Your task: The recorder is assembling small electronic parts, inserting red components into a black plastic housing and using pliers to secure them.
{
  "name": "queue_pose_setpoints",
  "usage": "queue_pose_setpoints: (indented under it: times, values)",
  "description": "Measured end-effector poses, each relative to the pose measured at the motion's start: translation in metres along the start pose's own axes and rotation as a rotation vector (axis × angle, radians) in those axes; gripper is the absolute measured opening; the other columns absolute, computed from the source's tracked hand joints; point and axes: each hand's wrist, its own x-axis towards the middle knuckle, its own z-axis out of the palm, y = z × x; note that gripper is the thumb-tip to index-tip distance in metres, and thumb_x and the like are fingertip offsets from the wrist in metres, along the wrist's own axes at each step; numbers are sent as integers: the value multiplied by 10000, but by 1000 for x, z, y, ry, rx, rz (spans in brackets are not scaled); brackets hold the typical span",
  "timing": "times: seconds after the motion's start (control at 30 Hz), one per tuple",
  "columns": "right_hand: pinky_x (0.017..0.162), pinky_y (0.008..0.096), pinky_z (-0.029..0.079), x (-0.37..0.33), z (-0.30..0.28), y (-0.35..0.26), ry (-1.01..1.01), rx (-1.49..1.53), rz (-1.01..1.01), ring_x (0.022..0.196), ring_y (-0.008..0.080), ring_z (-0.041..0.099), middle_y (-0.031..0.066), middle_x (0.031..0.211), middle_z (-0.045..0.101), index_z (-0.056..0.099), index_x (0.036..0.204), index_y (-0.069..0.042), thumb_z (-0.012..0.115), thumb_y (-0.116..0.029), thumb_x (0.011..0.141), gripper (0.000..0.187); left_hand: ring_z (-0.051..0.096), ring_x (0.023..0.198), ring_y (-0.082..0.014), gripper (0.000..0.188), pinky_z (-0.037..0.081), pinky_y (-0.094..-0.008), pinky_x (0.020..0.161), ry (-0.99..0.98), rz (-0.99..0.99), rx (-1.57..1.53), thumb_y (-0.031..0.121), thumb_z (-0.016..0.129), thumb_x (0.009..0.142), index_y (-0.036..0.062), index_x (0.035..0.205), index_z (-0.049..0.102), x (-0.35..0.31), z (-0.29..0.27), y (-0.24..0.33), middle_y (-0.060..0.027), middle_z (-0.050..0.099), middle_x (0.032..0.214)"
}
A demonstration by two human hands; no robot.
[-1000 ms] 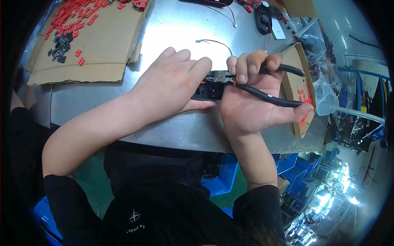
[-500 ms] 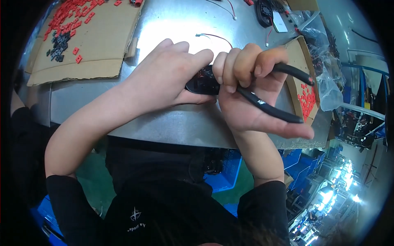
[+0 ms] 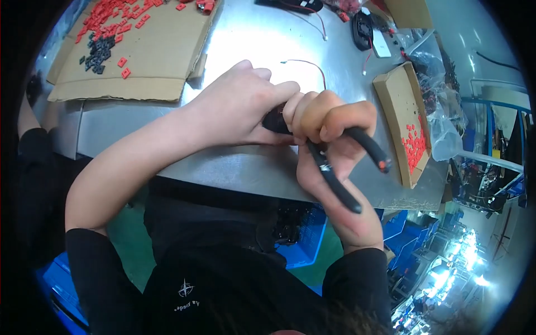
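Observation:
My left hand (image 3: 237,109) is closed round a dark, glossy part (image 3: 273,120), mostly hidden between both hands. The pliers (image 3: 341,190) have black handles and sit in my right hand (image 3: 326,120). My right fingers curl over one handle, while the other crosses my palm toward the wrist. The handles stand apart and their ends point toward the table's near edge. The jaws are out of sight behind my fingers, close to the dark part. I cannot tell whether they touch it.
A cardboard sheet (image 3: 151,61) at the left bears red and black small pieces. On the right, a cardboard tray (image 3: 391,89) holds red pieces. Thin wires (image 3: 312,62) and a black fan-like unit (image 3: 362,30) lie farther back. A blue crate (image 3: 312,240) stands below the table.
My right hand has turned, swinging the pliers' handles from pointing right to pointing down toward me. Both hands sit slightly lower, and less of the dark part shows.

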Motion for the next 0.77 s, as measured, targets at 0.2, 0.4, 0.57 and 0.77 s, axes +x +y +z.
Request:
queue_pose_setpoints:
  times: [0.2, 0.4, 0.57, 0.77]
  values:
    - [653, 326, 377, 11, -25, -20, 348, 363, -21, 645, 136, 408, 15, 817, 411, 498, 1103, -109, 446, -1057, 681, 1039, 638, 824, -320, 545, 451, -433, 792, 10, -46, 81, 536, 826, 789, 115, 1057, 608, -10, 1, 3, -119, 642, 794]
    - [683, 345, 422, 16, -29, -25, 270, 390, 7, 669, 152, 467, 42, 848, 460, 472, 1140, -95, 455, -1084, 620, 1117, 617, 817, -284, 519, 428, -416, 803, -38, -60, 56, 503, 839, 783, 119, 1040, 601, -1, -5, 8, -86, 638, 791]
    - [664, 335, 415, 13, -23, -16, 143, 186, 25, 648, 139, 478, 34, 840, 459, 474, 1163, -101, 506, -1036, 679, 1053, 617, 818, -273, 490, 422, -415, 802, -51, -81, 33, 479, 838, 787, 123, 1017, 593, 0, -5, 7, -70, 635, 787]
    - [690, 377, 458, 12, -15, -8, 103, 26, -6, 641, 185, 513, 71, 835, 489, 476, 1146, -117, 485, -1055, 647, 1063, 628, 837, -272, 474, 424, -410, 807, -46, -83, 19, 485, 830, 803, 132, 1017, 595, -1, -3, 6, -62, 639, 790]
